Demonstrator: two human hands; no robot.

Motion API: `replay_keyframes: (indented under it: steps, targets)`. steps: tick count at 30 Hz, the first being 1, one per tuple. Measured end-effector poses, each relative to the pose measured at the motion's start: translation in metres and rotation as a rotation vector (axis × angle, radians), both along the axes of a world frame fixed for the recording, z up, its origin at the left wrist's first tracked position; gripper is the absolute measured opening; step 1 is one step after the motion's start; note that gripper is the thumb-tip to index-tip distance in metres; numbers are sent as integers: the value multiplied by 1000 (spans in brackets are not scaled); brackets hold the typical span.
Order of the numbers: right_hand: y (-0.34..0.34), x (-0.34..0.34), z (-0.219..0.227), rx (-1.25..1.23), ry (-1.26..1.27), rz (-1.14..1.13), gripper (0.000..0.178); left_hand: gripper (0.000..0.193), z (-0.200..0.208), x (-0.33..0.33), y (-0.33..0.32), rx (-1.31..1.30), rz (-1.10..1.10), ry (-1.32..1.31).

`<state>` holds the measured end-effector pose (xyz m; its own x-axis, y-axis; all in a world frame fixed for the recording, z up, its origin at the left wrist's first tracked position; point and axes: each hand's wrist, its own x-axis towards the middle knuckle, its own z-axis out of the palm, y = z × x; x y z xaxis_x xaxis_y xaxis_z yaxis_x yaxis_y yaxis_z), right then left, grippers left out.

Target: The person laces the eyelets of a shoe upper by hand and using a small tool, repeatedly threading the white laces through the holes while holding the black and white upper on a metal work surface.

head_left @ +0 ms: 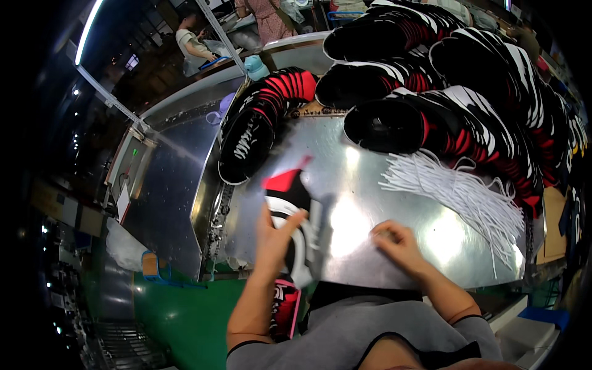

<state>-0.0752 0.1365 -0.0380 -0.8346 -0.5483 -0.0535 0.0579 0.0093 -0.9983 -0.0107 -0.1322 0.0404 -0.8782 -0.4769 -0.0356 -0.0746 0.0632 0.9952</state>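
Observation:
My left hand (274, 237) is closed around a black, white and red shoe upper (295, 192), held over the left front of a metal table (320, 142). The upper is smeared by motion. My right hand (398, 246) hovers above the shiny tabletop with its fingers curled into a pinch; whatever is in them cannot be made out. Beyond it to the right lies a loose bundle of white shoelaces (453, 197). Nested rows of similar shoe uppers (456, 120) fill the back right. A shorter nested row with a laced front upper (246, 142) rests at the back left.
A red and black piece (283, 308) shows below the front edge, beside my left forearm. Left of the table is a lower metal surface (166, 179), with a purple object (220, 110) and a teal bottle (255, 68) behind. Two people (192, 44) work farther back. A stool (154, 265) stands left.

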Motion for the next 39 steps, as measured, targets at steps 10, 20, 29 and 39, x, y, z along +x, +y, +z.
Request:
replay_keyframes:
  steps: [10, 20, 29, 39]
  targets:
    - [42, -134, -8, 814, 721, -583, 29, 65, -85, -230, -184, -1405, -4, -49]
    - [55, -151, -32, 858, 535, -489, 20, 64, -116, -220, -93, -1277, 34, 305]
    - [28, -37, 120, -78, -120, 90, 17, 48, -124, -302, 2, -652, -125, -42]
    - [89, 37, 59, -407, -299, -36, 8, 27, 1, -65, 47, -870, -35, 765]
